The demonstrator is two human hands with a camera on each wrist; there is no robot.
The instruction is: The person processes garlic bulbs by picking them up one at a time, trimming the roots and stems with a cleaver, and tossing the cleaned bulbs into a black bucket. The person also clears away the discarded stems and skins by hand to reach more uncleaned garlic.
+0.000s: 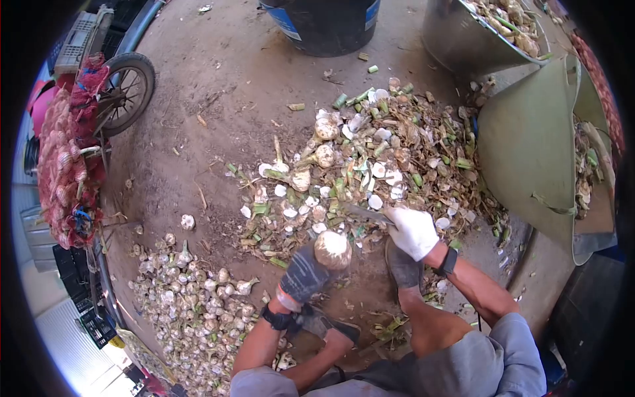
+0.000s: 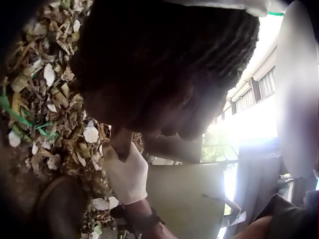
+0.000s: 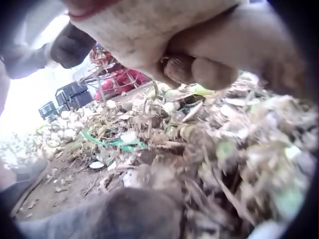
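In the head view my left hand (image 1: pixel 303 276), in a dark grey glove, grips a large garlic bulb (image 1: pixel 333 251) with its pale cut face up. My right hand (image 1: pixel 414 233), in a white glove, holds a knife (image 1: pixel 368 214) whose blade points left, just above and right of the bulb. The dark glove (image 2: pixel 164 64) fills the upper left wrist view and hides the bulb there. Beneath it the white glove (image 2: pixel 128 172) shows with part of the blade. In the right wrist view the white glove (image 3: pixel 134 40) covers the top, its fingers curled.
Trimmed stalks and skins (image 1: pixel 423 145) lie heaped ahead, with several untrimmed garlic bulbs (image 1: pixel 324 155) at their left. A pile of trimmed bulbs (image 1: pixel 198 304) spreads at left. Around stand a green tub (image 1: pixel 529 145), a metal tub (image 1: pixel 456 40), a black bucket (image 1: pixel 324 26) and a wheeled cart (image 1: pixel 129 92).
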